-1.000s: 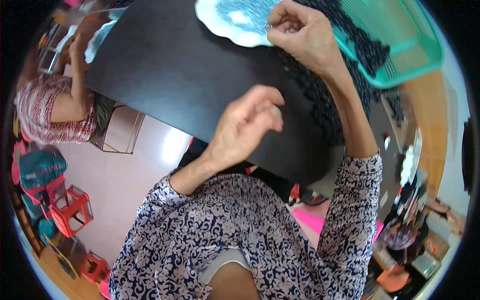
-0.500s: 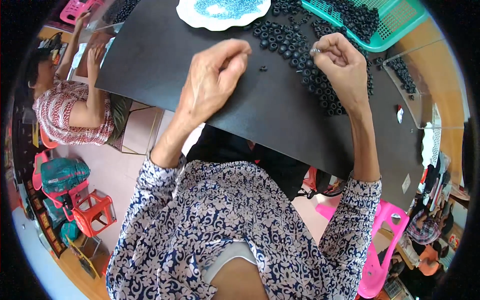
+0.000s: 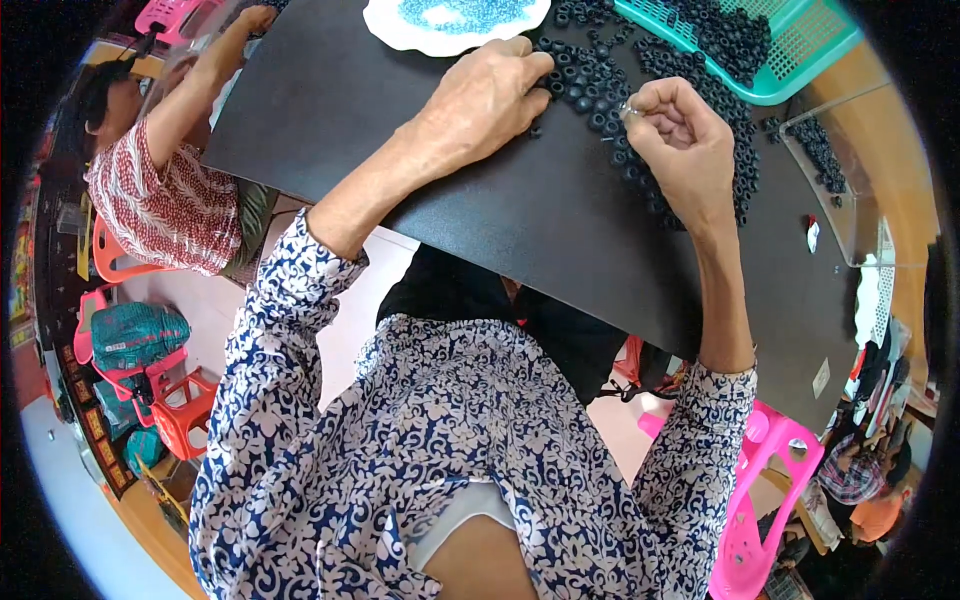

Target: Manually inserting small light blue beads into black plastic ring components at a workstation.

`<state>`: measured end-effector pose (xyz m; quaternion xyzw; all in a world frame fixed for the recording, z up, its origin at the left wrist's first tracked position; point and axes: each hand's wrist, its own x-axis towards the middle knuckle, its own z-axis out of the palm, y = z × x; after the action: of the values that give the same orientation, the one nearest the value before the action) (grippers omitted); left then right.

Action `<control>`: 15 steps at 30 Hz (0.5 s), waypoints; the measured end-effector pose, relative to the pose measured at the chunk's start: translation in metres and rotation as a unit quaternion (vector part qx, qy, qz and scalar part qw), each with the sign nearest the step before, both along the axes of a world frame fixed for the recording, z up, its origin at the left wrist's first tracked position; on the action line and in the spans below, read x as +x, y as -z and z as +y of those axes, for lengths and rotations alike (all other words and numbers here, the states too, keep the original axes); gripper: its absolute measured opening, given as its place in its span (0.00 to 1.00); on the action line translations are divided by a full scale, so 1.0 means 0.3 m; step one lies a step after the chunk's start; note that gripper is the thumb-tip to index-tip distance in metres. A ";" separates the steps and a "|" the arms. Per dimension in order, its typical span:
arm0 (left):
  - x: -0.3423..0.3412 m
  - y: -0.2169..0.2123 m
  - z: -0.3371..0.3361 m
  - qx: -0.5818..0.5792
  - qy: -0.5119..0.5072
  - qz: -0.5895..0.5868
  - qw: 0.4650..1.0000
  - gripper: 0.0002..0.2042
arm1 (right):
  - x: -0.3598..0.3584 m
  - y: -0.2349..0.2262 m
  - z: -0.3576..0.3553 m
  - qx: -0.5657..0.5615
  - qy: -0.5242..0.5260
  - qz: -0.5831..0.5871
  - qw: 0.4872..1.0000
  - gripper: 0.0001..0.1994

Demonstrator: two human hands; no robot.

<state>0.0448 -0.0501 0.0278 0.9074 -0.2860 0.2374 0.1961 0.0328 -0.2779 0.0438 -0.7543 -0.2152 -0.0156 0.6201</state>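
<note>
My left hand (image 3: 485,100) rests on the black table top (image 3: 520,215), its fingertips touching the pile of small black rubber rings (image 3: 590,85). My right hand (image 3: 680,140) is closed just to the right, pinching a thin pin-like part (image 3: 625,108) between thumb and forefinger over the same rings. A white scalloped plate (image 3: 400,25) with small blue beads sits just beyond my left hand.
A teal plastic basket (image 3: 800,65) holding more black rings stands at the far right. A clear box (image 3: 850,180) with rings is to its right. Another person in a red patterned top (image 3: 165,200) works at the left. Pink and orange stools (image 3: 770,490) stand around.
The view has tilted so the table sits nearer. My left hand has come down from mid-air onto the rings. My right hand stays closed on the thin part.
</note>
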 end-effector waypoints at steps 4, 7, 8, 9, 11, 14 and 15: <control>-0.015 0.004 0.004 -0.009 0.015 -0.035 0.999 0.09 | -0.034 -0.017 0.024 -0.003 0.004 -0.002 1.000 0.05; -0.044 -0.026 0.013 -0.130 0.048 0.096 0.986 0.09 | -0.042 -0.022 0.027 0.027 -0.012 0.000 1.000 0.05; -0.061 -0.035 0.023 -0.131 0.049 0.096 0.985 0.09 | -0.046 -0.025 0.035 0.025 -0.012 0.001 1.000 0.05; -0.080 -0.043 0.036 -0.263 0.063 0.220 0.937 0.10 | -0.051 -0.029 0.045 0.047 -0.012 0.024 0.999 0.05; -0.102 -0.039 0.050 -0.455 0.104 0.385 0.797 0.11 | -0.055 -0.033 0.052 0.066 -0.015 0.049 0.997 0.06; -0.132 -0.019 0.048 -0.604 0.194 0.433 0.641 0.11 | -0.061 -0.038 0.078 0.114 -0.045 0.081 0.989 0.06; -0.138 -0.010 0.051 -0.621 0.210 0.443 0.611 0.12 | -0.066 -0.042 0.093 0.120 -0.053 0.075 0.989 0.06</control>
<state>0.0035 -0.0348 0.0307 0.4778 -0.1311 -0.1204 0.8602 0.0131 -0.2500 0.0566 -0.6609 -0.2046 0.0480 0.7205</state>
